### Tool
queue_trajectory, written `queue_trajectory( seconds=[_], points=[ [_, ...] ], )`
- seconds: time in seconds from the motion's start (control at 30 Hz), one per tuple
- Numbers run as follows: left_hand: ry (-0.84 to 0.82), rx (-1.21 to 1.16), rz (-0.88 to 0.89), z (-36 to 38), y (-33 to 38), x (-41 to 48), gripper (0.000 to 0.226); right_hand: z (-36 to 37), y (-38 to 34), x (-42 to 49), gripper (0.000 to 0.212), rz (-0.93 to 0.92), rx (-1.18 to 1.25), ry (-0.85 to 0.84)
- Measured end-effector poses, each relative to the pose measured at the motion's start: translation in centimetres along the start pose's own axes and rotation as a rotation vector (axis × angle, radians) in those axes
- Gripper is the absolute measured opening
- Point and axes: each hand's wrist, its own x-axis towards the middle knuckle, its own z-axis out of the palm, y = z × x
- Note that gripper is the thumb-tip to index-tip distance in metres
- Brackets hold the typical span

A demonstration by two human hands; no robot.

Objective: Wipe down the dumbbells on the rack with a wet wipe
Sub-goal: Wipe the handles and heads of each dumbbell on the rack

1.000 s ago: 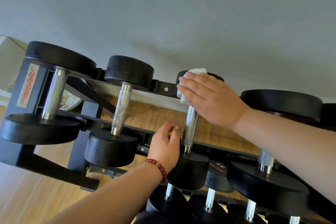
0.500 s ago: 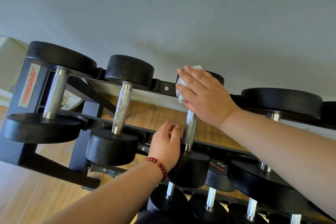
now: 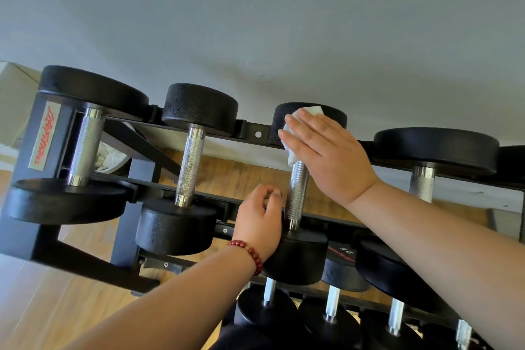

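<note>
— Where the right hand (image 3: 326, 156) is seen, how is it held?

— It is laid flat, fingers straight and pressed together. A white wipe (image 3: 290, 150) is pushed by it against the far head of a dumbbell (image 3: 297, 193). Most of the wipe is hidden under the palm, and a corner shows above the fingertips.

— And the left hand (image 3: 260, 224)?

— Its fingers are loosely curled, thumb near the fingertips, and nothing is seen held. It is rested against the near head, just left of the knurled steel handle, which is not gripped. A red bead bracelet (image 3: 250, 253) is worn at the wrist.

— Where is the dumbbell kept?

— It is seated third from the left on the top tier of a black rack (image 3: 250, 129). Other dumbbells (image 3: 189, 167) are seated on either side, and lower dumbbells (image 3: 331, 307) are racked beneath. A grey wall (image 3: 255, 23) is seen behind the rack, and a wood floor (image 3: 42, 307) under it.
</note>
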Motion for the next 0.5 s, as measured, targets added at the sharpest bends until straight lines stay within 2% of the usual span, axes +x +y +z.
queue_trajectory(
  seconds=[0.3,0.5],
  points=[
    [-0.029,-0.046,0.1,-0.3,-0.4,-0.5,0.025,-2.0,-3.4,-3.0,0.045,0.139,0.046,-0.037],
    [-0.181,0.119,0.384,-1.3,-2.8,-3.6,0.027,-4.5,-8.8,-7.6,0.045,0.194,0.026,-0.074]
  ],
)
